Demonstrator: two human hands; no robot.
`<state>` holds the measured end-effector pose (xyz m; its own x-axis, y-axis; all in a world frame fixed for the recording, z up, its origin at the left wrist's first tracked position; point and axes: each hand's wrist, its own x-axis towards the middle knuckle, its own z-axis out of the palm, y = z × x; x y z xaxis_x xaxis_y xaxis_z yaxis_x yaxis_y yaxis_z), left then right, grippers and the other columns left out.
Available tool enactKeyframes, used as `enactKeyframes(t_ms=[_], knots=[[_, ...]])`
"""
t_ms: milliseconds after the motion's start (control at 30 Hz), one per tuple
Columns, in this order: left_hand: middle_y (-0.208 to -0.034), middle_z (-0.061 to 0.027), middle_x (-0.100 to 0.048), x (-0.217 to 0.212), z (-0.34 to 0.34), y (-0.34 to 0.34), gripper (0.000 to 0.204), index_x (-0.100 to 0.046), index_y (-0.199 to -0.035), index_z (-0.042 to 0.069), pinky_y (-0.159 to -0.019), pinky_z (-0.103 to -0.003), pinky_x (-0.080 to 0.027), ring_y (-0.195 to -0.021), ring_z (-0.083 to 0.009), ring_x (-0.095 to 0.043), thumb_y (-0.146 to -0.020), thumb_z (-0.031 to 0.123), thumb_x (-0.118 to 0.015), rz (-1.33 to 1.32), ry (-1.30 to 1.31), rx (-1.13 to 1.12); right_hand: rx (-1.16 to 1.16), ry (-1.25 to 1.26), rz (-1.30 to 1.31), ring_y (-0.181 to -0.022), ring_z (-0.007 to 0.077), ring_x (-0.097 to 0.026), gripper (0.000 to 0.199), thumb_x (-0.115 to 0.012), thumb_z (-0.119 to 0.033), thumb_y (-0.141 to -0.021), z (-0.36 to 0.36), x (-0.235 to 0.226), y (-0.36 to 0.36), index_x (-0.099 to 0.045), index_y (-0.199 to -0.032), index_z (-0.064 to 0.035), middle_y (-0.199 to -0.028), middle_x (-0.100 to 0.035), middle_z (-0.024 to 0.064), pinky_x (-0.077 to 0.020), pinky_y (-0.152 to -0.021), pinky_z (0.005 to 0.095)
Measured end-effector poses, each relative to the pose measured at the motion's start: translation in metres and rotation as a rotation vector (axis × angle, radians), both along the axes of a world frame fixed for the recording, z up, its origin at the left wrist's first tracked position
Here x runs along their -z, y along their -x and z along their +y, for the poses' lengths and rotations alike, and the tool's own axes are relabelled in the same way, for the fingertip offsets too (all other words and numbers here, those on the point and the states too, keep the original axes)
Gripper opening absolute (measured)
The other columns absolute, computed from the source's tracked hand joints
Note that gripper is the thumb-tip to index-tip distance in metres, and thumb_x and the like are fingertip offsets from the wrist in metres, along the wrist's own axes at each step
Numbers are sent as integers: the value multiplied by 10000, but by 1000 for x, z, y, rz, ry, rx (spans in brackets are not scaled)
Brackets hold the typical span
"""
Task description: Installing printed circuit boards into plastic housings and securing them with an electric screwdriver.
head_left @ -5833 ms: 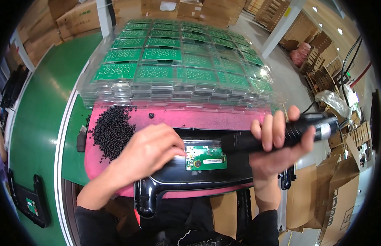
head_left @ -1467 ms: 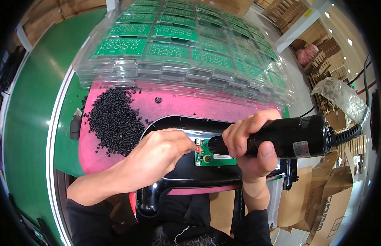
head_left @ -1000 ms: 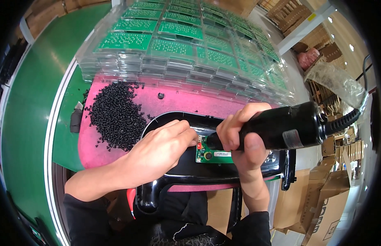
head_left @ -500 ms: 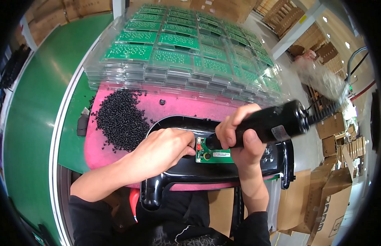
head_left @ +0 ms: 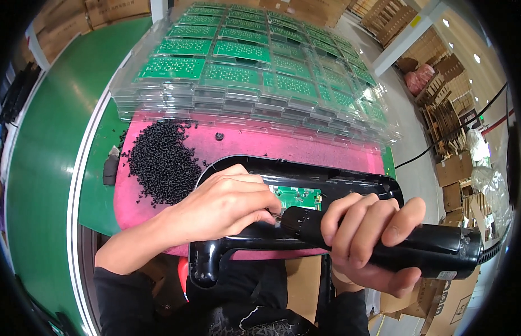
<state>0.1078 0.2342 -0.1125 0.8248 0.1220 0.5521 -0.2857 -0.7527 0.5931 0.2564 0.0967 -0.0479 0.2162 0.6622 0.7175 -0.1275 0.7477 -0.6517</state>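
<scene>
My right hand [head_left: 367,232] is wrapped round a black electric screwdriver [head_left: 437,249], held nearly level with its nose pointing left. My left hand [head_left: 229,201] is closed in a pinch right at the screwdriver's tip; whatever sits between its fingertips is too small to make out. Beneath both hands lies a glossy black curved plastic housing [head_left: 260,242] at the table's near edge. A green circuit board [head_left: 298,196] rests inside it, partly covered by the screwdriver and my fingers.
A heap of small black screws [head_left: 162,159] lies on the pink mat [head_left: 255,140], left of the housing. Behind stand stacked clear trays [head_left: 238,92] of green circuit boards. The screwdriver's cord [head_left: 490,253] runs off right. A green surface [head_left: 53,168] stretches along the left.
My right hand has brought the screwdriver off the board, down and right, turning it level. Its nose now meets my left fingertips, which have moved slightly right. More of the board's upper part shows.
</scene>
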Motion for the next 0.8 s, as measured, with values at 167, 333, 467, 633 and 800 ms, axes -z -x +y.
enactKeyframes(t_ms=[167, 333, 467, 633, 800], knots=[[-713, -18, -676, 0, -4, -3, 192, -689, -751, 58, -725, -336, -470, -725, -184, -656, -753, 195, -823, -102, 31, -110, 118, 296, -33, -400, 128, -478, 496, -690, -513, -878, -12, 6, -1, -426, -955, -101, -565, -511, -11, -423, -443, 290], [-730, -36, -671, 3, -5, -4, 219, -685, -763, 66, -730, -343, -482, -722, -207, -643, -866, 253, -734, -21, -47, -171, -5, 381, 51, -563, 163, -509, 408, -714, -365, -871, -11, 18, -8, -466, -997, -66, -663, -537, 42, -443, -601, 341], [-659, -78, -589, -1, -7, -2, 300, -608, -704, 53, -718, -389, -477, -684, -274, -609, -908, 260, -683, 111, -65, -218, 75, 381, 5, -447, 140, -476, 436, -689, -447, -877, -1, 25, -6, -449, -942, -88, -578, -505, 14, -409, -469, 299], [-751, -90, -571, 3, -9, -1, 180, -596, -805, 29, -688, -390, -456, -749, -280, -600, -868, 154, -709, 133, -48, -242, -211, 448, 106, -587, 138, -498, 412, -815, -290, -813, 5, 30, -14, -524, -951, -34, -644, -526, 23, -432, -578, 290], [-848, -73, -611, 11, -6, 0, 139, -616, -887, 40, -715, -384, -456, -807, -276, -607, -860, 140, -708, 116, -65, -186, -190, 434, 48, -592, 140, -523, 391, -831, -258, -810, 4, 31, -13, -546, -950, -29, -650, -550, 28, -446, -575, 292]])
